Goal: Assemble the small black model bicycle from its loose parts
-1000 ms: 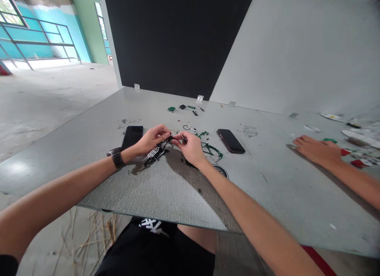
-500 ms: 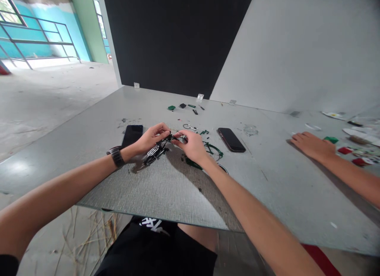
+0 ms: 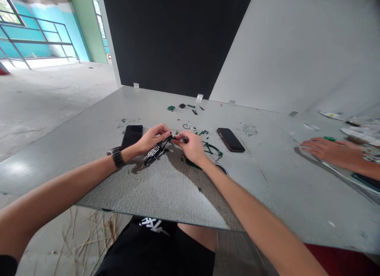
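Observation:
My left hand (image 3: 152,138) is closed on the far end of a small black model bicycle (image 3: 157,149) with a silver wire rack. Its rear rests low near the tabletop, to the right of my wrist. My right hand (image 3: 190,147) pinches at the same end, its fingertips close to the left ones. A small dark piece shows between its fingers, too hidden to name. Beside and partly under my right forearm lie a green bicycle frame part (image 3: 212,149) and a small wheel (image 3: 221,169).
A black phone (image 3: 132,135) lies by my left wrist, another phone (image 3: 230,139) right of my hands. Small green and black pieces (image 3: 171,108) and a silver part (image 3: 189,127) lie beyond. At right, another person's hand (image 3: 329,151) rests near scattered parts.
My hands stay nearly in place, with my right fingers shifting slightly at the model's end. The other person's hand has moved right and turned, near a green piece.

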`<state>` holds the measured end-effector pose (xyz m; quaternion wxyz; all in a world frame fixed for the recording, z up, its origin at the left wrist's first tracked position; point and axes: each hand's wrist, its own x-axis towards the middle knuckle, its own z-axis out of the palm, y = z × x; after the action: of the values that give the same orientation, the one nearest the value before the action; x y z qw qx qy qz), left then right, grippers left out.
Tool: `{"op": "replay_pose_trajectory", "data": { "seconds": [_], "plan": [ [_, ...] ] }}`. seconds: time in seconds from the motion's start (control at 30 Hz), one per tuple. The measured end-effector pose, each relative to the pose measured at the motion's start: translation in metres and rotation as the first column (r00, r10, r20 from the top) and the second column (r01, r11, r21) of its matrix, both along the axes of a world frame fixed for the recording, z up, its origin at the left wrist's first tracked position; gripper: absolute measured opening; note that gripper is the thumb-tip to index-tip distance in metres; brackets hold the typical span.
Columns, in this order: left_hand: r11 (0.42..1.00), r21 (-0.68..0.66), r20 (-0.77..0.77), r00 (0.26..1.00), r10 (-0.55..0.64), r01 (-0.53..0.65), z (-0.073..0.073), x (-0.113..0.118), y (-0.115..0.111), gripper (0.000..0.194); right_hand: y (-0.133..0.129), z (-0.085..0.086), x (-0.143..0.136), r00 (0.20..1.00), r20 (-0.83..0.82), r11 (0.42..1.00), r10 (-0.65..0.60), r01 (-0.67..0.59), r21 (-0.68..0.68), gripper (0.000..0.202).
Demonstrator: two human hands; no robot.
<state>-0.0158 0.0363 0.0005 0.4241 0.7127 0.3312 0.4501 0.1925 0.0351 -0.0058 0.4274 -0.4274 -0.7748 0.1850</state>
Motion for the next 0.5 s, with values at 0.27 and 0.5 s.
{"op": "replay_pose_trajectory", "data": {
  "seconds": [0.27, 0.5],
  "plan": [
    [1.0, 0.002, 0.028, 0.999, -0.026, 0.026, -0.004, 0.0, 0.002, 0.024, 0.004, 0.009, 0.003, 0.997, 0.067, 0.998, 0.037, -0.034, -0.046, 0.032],
    [0.999, 0.037, 0.026, 0.999, -0.027, 0.026, -0.008, 0.003, 0.004, 0.025, 0.004, 0.038, 0.019, 0.989, 0.14, 0.999, 0.046, -0.044, -0.016, 0.035]
  ]
}}
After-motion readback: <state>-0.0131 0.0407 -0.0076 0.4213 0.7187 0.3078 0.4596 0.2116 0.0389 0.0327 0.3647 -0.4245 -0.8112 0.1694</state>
